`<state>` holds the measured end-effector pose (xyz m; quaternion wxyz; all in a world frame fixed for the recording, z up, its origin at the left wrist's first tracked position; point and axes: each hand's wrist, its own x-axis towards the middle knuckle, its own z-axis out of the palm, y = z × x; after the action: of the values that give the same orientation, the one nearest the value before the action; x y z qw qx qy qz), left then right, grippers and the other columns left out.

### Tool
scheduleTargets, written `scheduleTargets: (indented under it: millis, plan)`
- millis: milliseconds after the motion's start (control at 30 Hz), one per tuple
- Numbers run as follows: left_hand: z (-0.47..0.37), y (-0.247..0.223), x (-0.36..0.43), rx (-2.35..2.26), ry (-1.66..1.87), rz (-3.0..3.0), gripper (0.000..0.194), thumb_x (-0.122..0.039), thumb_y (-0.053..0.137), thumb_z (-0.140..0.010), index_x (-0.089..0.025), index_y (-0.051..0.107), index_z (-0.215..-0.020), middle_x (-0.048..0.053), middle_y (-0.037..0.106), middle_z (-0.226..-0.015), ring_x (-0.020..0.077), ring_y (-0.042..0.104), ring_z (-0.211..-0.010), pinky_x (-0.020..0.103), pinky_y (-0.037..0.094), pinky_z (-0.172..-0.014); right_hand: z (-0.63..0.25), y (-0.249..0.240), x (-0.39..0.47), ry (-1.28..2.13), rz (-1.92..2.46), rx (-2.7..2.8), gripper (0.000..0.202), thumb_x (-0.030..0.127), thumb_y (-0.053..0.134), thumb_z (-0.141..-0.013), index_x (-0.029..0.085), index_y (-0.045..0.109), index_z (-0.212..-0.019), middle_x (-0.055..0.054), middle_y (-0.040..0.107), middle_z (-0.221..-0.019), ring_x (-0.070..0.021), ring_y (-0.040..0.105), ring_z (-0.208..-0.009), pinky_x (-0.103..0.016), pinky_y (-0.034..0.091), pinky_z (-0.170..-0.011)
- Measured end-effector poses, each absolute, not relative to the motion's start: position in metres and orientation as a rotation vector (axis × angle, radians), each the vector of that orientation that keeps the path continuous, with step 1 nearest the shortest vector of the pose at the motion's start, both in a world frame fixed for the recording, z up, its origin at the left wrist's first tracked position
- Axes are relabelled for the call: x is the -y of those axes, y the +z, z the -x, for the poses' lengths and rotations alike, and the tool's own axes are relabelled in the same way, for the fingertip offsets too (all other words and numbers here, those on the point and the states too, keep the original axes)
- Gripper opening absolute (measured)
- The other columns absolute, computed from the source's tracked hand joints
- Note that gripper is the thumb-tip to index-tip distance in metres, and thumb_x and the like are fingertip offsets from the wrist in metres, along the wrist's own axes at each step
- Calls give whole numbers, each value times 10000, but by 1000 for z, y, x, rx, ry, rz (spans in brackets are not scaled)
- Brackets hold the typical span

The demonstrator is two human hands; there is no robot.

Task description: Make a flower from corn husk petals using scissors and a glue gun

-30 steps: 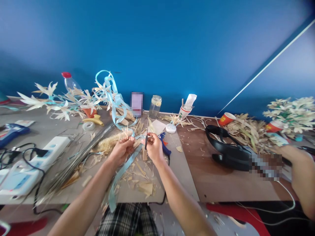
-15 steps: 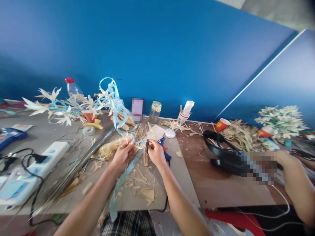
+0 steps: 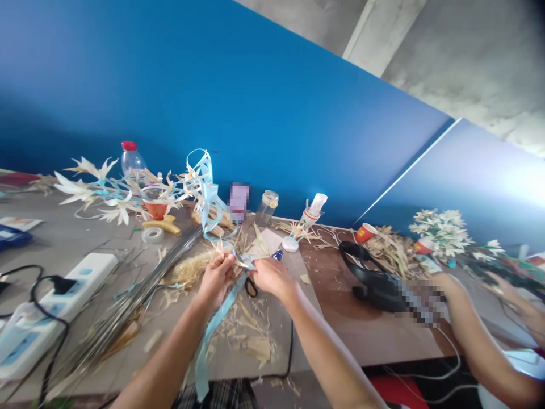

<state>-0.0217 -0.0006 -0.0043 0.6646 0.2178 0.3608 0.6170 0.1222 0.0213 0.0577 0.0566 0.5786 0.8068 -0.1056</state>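
My left hand (image 3: 218,277) is closed, pinching a small pale dried-husk flower (image 3: 220,247) whose tips stick up above the fingers. A light blue ribbon (image 3: 223,309) trails from beside that hand down past the table's front edge. Just to the right, my right hand (image 3: 272,276) is closed on a pair of scissors (image 3: 251,288); a black handle loop shows below its fingers. The blades lie toward the left hand, close to the ribbon, and whether they touch it I cannot tell. Behind both hands, more blue ribbon (image 3: 208,190) rises in loops.
Left of my hands lie a bundle of thin wires (image 3: 140,295), a white power strip (image 3: 55,312) and a tape roll (image 3: 152,234). Husk flowers (image 3: 119,207) stand behind. Scraps (image 3: 258,349) litter the table. To the right are a black headset (image 3: 370,284) and other people's arms (image 3: 464,318).
My right hand has turned, swinging the scissors from upright to pointing left at the ribbon near my left hand. The left hand keeps its pinch. The camera view has tilted and shifted.
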Motion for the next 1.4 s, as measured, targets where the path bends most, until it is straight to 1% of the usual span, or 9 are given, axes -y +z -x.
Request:
scheduleTargets:
  millis: [67, 200, 400, 567, 833, 1000, 1067, 1233, 1400]
  plan:
    - [22, -2, 2, -822, 1383, -492, 327, -382, 757, -624, -167, 526, -709, -95, 328, -488, 24, 289, -422, 157, 274, -453, -117, 64, -39, -200, -1804, -2507, 355, 348, 384, -880, 202, 637, -1082, -130, 694, -1030, -241, 649, -960, -309, 454, -774]
    - [21, 1, 2, -857, 1395, -519, 348, -416, 738, -637, -163, 501, -671, -94, 312, -466, 31, 277, -433, 164, 280, -469, -102, 67, -88, -38, -1950, -2632, 455, 280, 333, -906, 220, 397, -1352, -120, 668, -1096, -231, 637, -990, -320, 453, -790]
    - [20, -4, 0, -887, 1386, -520, 357, -430, 738, -625, -156, 526, -715, -101, 281, -464, 30, 217, -408, 180, 187, -421, -83, 51, -148, -85, -1991, -2483, 583, 232, 350, -899, 211, 177, -1455, -155, 666, -1075, -271, 638, -990, -360, 456, -785]
    - [20, -7, -2, -889, 1364, -495, 371, -446, 742, -612, -163, 524, -715, -104, 266, -461, 32, 224, -402, 180, 195, -415, -75, 42, -175, -126, -1946, -2463, 669, 158, 352, -871, 215, 65, -1473, -158, 637, -1145, -257, 623, -1025, -357, 450, -801]
    - [21, -1, -3, -944, 1367, -429, 385, -437, 768, -568, -164, 524, -686, -100, 313, -457, 26, 269, -387, 168, 229, -406, -70, 31, -190, -227, -2017, -2481, 591, 198, 389, -871, 191, 229, -1441, -148, 631, -1162, -248, 612, -1035, -347, 450, -818]
    - [21, -1, -2, -955, 1379, -413, 378, -412, 778, -563, -164, 522, -688, -96, 348, -469, 29, 307, -388, 171, 283, -421, -91, 32, -156, -338, -2031, -2800, 405, 200, 384, -878, 159, 525, -1256, -106, 617, -1204, -183, 580, -1081, -276, 406, -928]
    - [21, -2, -2, -937, 1382, -413, 373, -412, 773, -570, -165, 516, -679, -96, 349, -466, 32, 310, -388, 172, 286, -419, -108, 32, -127, -371, -2008, -2818, 344, 226, 401, -881, 166, 607, -1150, -82, 649, -1145, -157, 606, -1013, -242, 413, -912]
    - [23, -6, -4, -912, 1414, -387, 357, -362, 791, -559, -160, 518, -670, -91, 374, -492, 26, 331, -411, 165, 302, -438, -150, 27, -39, -550, -1903, -2832, 281, 247, 463, -866, 196, 640, -1079, -52, 682, -1065, -153, 626, -941, -228, 438, -841]
    - [23, -5, -4, -859, 1401, -499, 334, -349, 778, -588, -153, 513, -640, -95, 343, -485, 15, 273, -397, 161, 267, -417, -155, 18, 14, -441, -1859, -2630, 288, 286, 502, -855, 215, 607, -1113, -76, 632, -1076, -182, 607, -988, -242, 430, -835]
